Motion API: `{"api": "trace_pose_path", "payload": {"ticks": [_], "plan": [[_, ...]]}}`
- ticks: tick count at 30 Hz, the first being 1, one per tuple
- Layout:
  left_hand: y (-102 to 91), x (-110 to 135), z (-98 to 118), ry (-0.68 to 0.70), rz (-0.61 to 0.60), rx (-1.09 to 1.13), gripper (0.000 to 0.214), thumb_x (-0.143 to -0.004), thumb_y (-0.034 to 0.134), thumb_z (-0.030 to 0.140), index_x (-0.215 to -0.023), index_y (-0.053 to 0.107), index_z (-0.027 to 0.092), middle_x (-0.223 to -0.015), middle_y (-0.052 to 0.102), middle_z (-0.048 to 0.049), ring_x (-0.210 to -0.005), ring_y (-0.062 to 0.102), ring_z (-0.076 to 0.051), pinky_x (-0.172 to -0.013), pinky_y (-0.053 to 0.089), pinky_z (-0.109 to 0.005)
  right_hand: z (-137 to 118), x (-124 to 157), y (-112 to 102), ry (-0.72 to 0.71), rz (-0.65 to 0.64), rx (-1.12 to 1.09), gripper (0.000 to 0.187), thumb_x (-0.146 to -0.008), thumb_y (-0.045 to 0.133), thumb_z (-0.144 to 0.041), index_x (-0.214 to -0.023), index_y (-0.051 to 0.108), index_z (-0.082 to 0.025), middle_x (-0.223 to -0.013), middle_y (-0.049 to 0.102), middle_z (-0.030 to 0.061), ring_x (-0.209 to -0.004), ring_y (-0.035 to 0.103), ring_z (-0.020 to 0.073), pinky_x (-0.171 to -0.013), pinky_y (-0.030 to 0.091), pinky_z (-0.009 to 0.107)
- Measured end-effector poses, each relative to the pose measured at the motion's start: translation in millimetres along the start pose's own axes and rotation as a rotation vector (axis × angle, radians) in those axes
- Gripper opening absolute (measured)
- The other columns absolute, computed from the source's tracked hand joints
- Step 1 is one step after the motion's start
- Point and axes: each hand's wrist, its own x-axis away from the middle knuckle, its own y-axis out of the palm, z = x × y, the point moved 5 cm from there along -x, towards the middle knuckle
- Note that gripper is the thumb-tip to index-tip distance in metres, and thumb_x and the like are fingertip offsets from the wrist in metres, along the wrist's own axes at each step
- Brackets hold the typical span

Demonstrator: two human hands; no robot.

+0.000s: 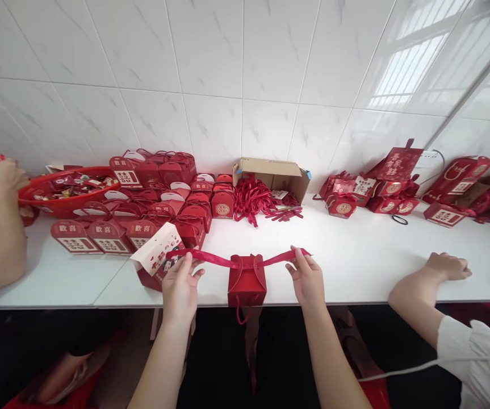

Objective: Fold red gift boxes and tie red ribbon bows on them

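A small red gift box (247, 287) stands at the table's front edge, with a red cord loop hanging below its front. Through its top runs a red ribbon (217, 259), its two ends stretched out sideways. My left hand (180, 284) pinches the left end between thumb and finger. The right end is pinched in my right hand (306, 277), raised a little above the table. Behind my left hand sits a box with an open cream flap (158, 250), partly hidden by that hand.
Rows of red boxes (112, 236) fill the left. Behind them is a red basin (68, 190) of wrapped sweets. A cardboard box (272, 167) spills red ribbons (251, 199). More boxes (342, 205) stand right. Other people's arms rest at far left (0, 227) and right (419, 289).
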Motion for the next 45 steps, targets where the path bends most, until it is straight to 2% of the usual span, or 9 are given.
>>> {"api": "trace_pose_path", "payload": {"ticks": [5, 11, 16, 20, 23, 26, 34, 41, 45], "plan": [[16.5, 1.6, 24.0, 0.191, -0.034, -0.049, 0.027, -0.053, 0.083, 0.026, -0.071, 0.066, 0.015, -0.074, 0.063, 0.0004, -0.067, 0.056, -0.01, -0.058, 0.046, -0.022, -37.7, -1.0, 17.4, -0.232, -0.059, 0.251, 0.032, -0.072, 0.074, -0.038, -0.098, 0.069, -0.02, -0.085, 0.068, 0.0027, -0.077, 0.062, 0.0148, -0.066, 0.054, 0.027], [36.4, 1.8, 42.4, 0.288, -0.163, -0.185, 0.022, -0.068, 0.074, 0.034, -0.072, 0.063, 0.016, -0.068, 0.058, 0.002, -0.061, 0.053, -0.009, -0.058, 0.045, -0.021, -72.6, 6.7, 44.5, -0.487, -0.133, 0.537, 0.029, -0.076, 0.067, -0.044, -0.067, 0.068, -0.017, -0.088, 0.068, 0.0085, -0.085, 0.065, 0.0223, -0.069, 0.056, 0.033], [44.7, 3.1, 54.6, 0.415, -0.168, -0.306, 0.024, -0.074, 0.07, 0.038, -0.067, 0.062, 0.016, -0.056, 0.054, 0.0026, -0.054, 0.051, -0.009, -0.056, 0.045, -0.021, -81.7, 7.6, 59.5, -0.534, -0.199, 0.58, 0.026, -0.076, 0.067, -0.043, -0.083, 0.07, -0.017, -0.074, 0.068, 0.0048, -0.067, 0.063, 0.0183, -0.063, 0.055, 0.033], [57.3, 9.2, 67.2, 0.491, -0.17, -0.308, 0.022, -0.069, 0.075, 0.033, -0.082, 0.069, 0.017, -0.07, 0.066, -0.0003, -0.063, 0.059, -0.011, -0.063, 0.049, -0.021, -92.4, 7.4, 72.2, -0.618, -0.263, 0.531, 0.026, -0.081, 0.063, -0.042, -0.09, 0.071, -0.019, -0.091, 0.068, 0.007, -0.082, 0.062, 0.0197, -0.065, 0.054, 0.031], [70.8, 13.4, 75.3, 0.53, -0.218, -0.312, 0.022, -0.067, 0.076, 0.033, -0.081, 0.071, 0.017, -0.076, 0.069, -0.0018, -0.071, 0.063, -0.013, -0.07, 0.049, -0.023, -99.0, 4.5, 82.8, -0.605, -0.307, 0.491, 0.025, -0.079, 0.065, -0.041, -0.087, 0.07, -0.018, -0.082, 0.067, 0.0047, -0.071, 0.06, 0.0161, -0.06, 0.052, 0.029], [83.1, 15.2, 79.3, 0.544, -0.276, -0.341, 0.02, -0.07, 0.074, 0.035, -0.076, 0.071, 0.016, -0.068, 0.067, -0.0004, -0.066, 0.061, -0.012, -0.066, 0.048, -0.022, -103.3, 3.1, 94.1, -0.584, -0.343, 0.468, 0.027, -0.08, 0.063, -0.044, -0.076, 0.067, -0.018, -0.069, 0.061, 0.0014, -0.055, 0.049, 0.0107, -0.048, 0.045, 0.024], [108.8, 24.0, 82.4, 0.559, -0.408, -0.467, 0.027, -0.077, 0.066, 0.039, -0.066, 0.064, 0.015, -0.057, 0.057, 0.0019, -0.054, 0.05, -0.01, -0.053, 0.04, -0.02, -100.6, 5.7, 113.3, -0.547, -0.469, 0.454, 0.035, -0.083, 0.058, -0.049, -0.066, 0.062, -0.018, -0.057, 0.044, -0.0023, -0.052, 0.039, 0.0093, -0.048, 0.033, 0.024], [123.0, 32.2, 75.5, 0.481, -0.498, -0.417, 0.028, -0.079, 0.064, 0.042, -0.083, 0.071, 0.015, -0.075, 0.069, -0.005, -0.076, 0.064, -0.018, -0.079, 0.05, -0.03, -104.3, 6.1, 113.4, -0.597, -0.464, 0.44, 0.036, -0.083, 0.057, -0.05, -0.066, 0.062, -0.019, -0.064, 0.05, -0.0004, -0.062, 0.048, 0.0122, -0.06, 0.043, 0.027], [127.4, 36.5, 72.4, 0.441, -0.618, -0.36, 0.03, -0.083, 0.058, 0.043, -0.075, 0.068, 0.016, -0.069, 0.065, -0.0036, -0.072, 0.062, -0.016, -0.076, 0.049, -0.029, -98.2, 4.3, 118.2, -0.474, -0.515, 0.344, 0.028, -0.083, 0.058, -0.048, -0.083, 0.062, -0.02, -0.066, 0.058, -0.0011, -0.06, 0.056, 0.0125, -0.061, 0.048, 0.028]]}}
